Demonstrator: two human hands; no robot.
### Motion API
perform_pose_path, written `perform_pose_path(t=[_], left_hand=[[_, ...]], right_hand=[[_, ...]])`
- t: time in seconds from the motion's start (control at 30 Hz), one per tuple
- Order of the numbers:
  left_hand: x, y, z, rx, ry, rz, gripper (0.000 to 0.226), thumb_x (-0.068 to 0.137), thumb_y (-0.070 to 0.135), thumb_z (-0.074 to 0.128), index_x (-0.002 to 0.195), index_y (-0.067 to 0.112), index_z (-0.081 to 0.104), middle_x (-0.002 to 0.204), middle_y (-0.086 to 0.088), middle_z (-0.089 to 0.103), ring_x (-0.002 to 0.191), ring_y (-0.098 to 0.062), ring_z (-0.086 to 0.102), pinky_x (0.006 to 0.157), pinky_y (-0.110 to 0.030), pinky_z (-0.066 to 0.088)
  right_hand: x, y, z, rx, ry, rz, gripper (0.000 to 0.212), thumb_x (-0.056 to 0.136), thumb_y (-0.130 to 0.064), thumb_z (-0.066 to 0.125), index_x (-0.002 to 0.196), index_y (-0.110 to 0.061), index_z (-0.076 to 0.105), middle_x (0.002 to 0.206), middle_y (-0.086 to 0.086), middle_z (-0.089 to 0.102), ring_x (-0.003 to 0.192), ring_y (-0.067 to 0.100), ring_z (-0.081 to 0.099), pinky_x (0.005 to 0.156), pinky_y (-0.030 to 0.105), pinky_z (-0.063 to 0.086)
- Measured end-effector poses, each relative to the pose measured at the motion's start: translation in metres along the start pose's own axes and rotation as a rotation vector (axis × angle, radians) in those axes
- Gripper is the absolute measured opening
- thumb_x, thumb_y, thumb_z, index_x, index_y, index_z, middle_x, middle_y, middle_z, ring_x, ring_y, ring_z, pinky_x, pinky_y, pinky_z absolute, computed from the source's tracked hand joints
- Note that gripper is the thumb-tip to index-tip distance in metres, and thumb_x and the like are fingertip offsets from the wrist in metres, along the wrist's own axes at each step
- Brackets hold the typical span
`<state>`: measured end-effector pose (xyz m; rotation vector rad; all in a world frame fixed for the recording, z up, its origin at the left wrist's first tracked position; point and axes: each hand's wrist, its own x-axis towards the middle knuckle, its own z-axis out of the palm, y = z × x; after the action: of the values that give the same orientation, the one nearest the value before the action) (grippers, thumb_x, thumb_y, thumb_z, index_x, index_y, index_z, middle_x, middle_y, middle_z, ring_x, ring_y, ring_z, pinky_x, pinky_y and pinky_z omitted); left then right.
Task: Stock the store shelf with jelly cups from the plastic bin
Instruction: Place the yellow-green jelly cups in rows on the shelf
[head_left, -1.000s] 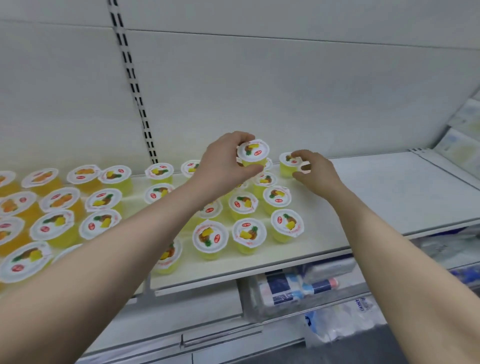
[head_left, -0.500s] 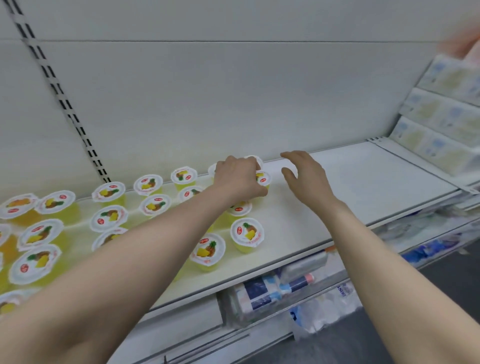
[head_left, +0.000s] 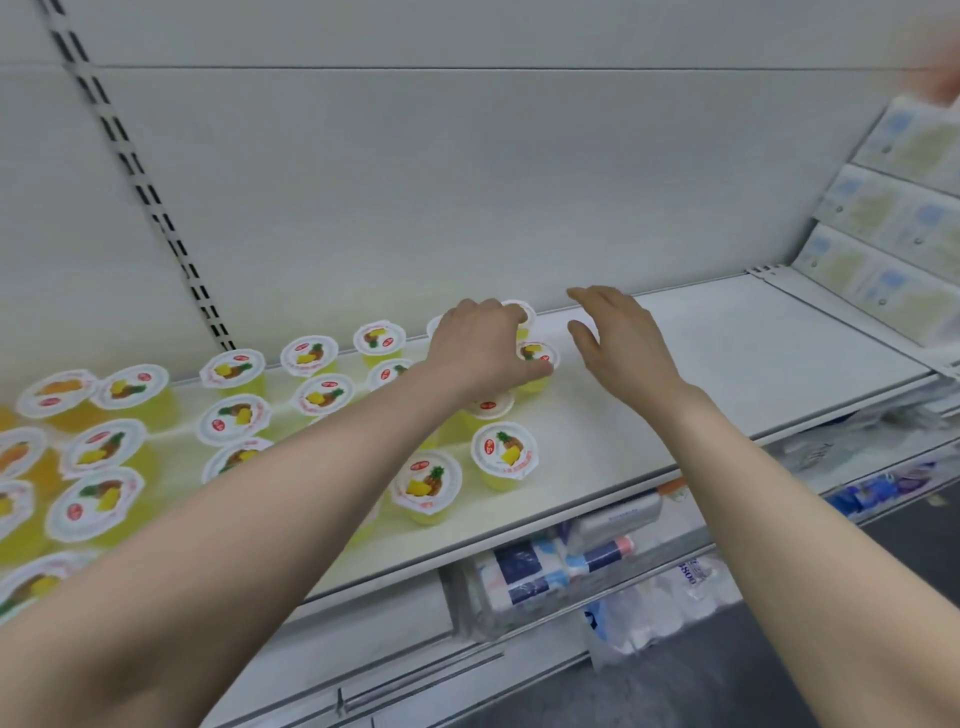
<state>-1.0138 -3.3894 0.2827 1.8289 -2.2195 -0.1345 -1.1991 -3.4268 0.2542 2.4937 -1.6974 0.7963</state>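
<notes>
Several yellow jelly cups with white pineapple-print lids stand in rows on the white shelf (head_left: 727, 358), from the left edge to the middle. My left hand (head_left: 480, 345) rests over the rightmost cups, its fingers wrapped around one jelly cup (head_left: 536, 358) that stands on the shelf. Another cup (head_left: 522, 313) peeks out behind those fingers. My right hand (head_left: 621, 332) hovers just right of that cup, fingers spread, holding nothing. A front cup (head_left: 504, 452) and its neighbour (head_left: 427, 483) stand near the shelf's front edge. The plastic bin is out of view.
The right half of the shelf is bare white surface. Pale boxed goods (head_left: 893, 208) are stacked at the far right. Below the shelf lie wrapped packages (head_left: 545, 566) and plastic bags (head_left: 660, 597). A slotted upright (head_left: 140, 192) runs down the back wall.
My left hand has lowered its cup from above the rows onto the shelf at the right end. My right hand has let go of its cup and opened. The view has swung right.
</notes>
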Motion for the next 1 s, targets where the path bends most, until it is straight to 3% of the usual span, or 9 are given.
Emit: perform_pose_path(t=[0.13, 0.43, 0.63, 1.0], left_hand=[[-0.017, -0.015, -0.018, 0.008, 0.115, 0.041, 0.06, 0.086, 0.053, 0.059, 0.134, 0.02, 0.051, 0.129, -0.006, 0.055, 0.119, -0.028, 0.048, 0.097, -0.037, 0.038], [-0.093, -0.063, -0.07, 0.1, 0.27, 0.039, 0.056, 0.092, 0.045, 0.056, 0.14, 0.019, 0.046, 0.137, -0.005, 0.05, 0.125, -0.027, 0.043, 0.1, -0.034, 0.035], [-0.17, -0.114, -0.106, 0.145, 0.318, -0.024, 0.056, 0.092, 0.045, 0.056, 0.141, 0.02, 0.045, 0.139, -0.004, 0.048, 0.128, -0.027, 0.04, 0.103, -0.036, 0.033], [-0.381, -0.229, -0.151, 0.268, 0.441, -0.184, 0.054, 0.089, 0.043, 0.06, 0.133, 0.015, 0.052, 0.129, -0.009, 0.055, 0.121, -0.032, 0.046, 0.101, -0.04, 0.036]], right_hand=[[-0.001, -0.015, -0.014, -0.06, 0.008, -0.076, 0.04, 0.097, -0.018, 0.053, 0.136, -0.007, 0.053, 0.129, 0.016, 0.058, 0.117, 0.038, 0.053, 0.095, 0.043, 0.041], [-0.012, -0.102, -0.045, -0.115, 0.041, -0.216, 0.042, 0.099, -0.021, 0.052, 0.139, -0.008, 0.051, 0.134, 0.015, 0.055, 0.122, 0.038, 0.05, 0.1, 0.046, 0.037], [-0.034, -0.191, -0.04, -0.109, 0.068, -0.367, 0.047, 0.092, -0.028, 0.049, 0.132, -0.004, 0.056, 0.124, 0.017, 0.062, 0.111, 0.041, 0.057, 0.09, 0.047, 0.044], [-0.107, -0.404, 0.0, 0.043, 0.039, -0.553, 0.047, 0.095, -0.032, 0.048, 0.137, -0.011, 0.052, 0.132, 0.014, 0.057, 0.121, 0.035, 0.051, 0.099, 0.046, 0.04]])
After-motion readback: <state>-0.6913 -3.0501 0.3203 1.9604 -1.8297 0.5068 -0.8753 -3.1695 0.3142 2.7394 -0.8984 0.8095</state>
